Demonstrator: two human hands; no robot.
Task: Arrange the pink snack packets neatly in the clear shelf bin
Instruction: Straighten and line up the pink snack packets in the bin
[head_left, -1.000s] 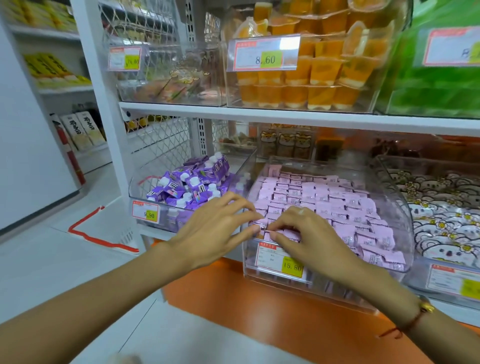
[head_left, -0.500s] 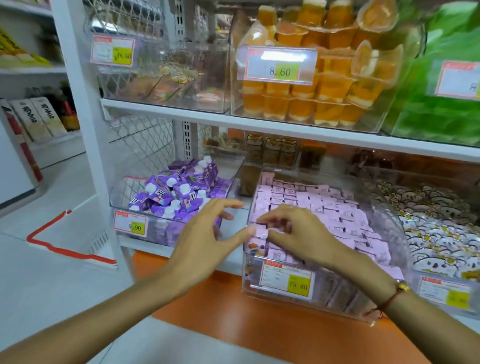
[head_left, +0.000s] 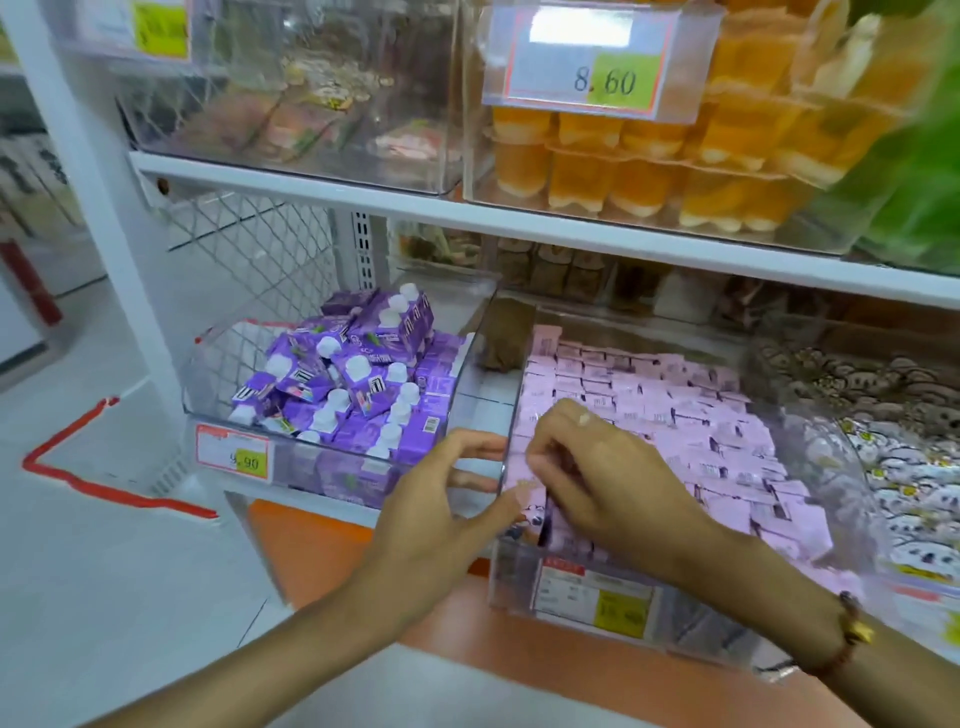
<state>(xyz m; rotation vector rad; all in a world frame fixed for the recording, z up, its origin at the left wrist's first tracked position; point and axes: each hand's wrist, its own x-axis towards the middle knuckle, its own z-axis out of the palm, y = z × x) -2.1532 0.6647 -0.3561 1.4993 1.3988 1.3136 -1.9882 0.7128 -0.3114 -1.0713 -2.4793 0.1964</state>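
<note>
Right hand (head_left: 597, 467) was curled pinching the front-corner pink snack packets (head_left: 675, 415) in the clear shelf bin (head_left: 524, 582), left hand (head_left: 441, 499) spread loose against its outside wall, so I figured steadying there while nudging strays upright worked best.

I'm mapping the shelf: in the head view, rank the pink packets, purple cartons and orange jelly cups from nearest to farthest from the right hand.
1. Pink packets, under the right hand.
2. Purple cartons, left bin.
3. Orange jelly cups, shelf above.
</note>
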